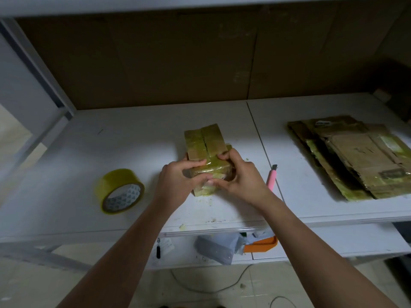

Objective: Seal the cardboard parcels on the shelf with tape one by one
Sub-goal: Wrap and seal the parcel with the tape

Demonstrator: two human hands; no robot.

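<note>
Small cardboard parcel (pixel 205 152) sits mid-shelf (pixel 133 134), long axis running away from the person, near end under both hands. Left hand (pixel 178 178) and right hand (pixel 240 176) each curl fingers over that near end, gripping taped cardboard. Tape roll (pixel 120 190) lies left, nearer the left hand; pink cutter (pixel 272 177) just right.

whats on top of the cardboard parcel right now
Both hands: the left hand and right hand grip the parcel's near end, over yellowish tape strips. The surface beneath their fingers is covered.
</note>
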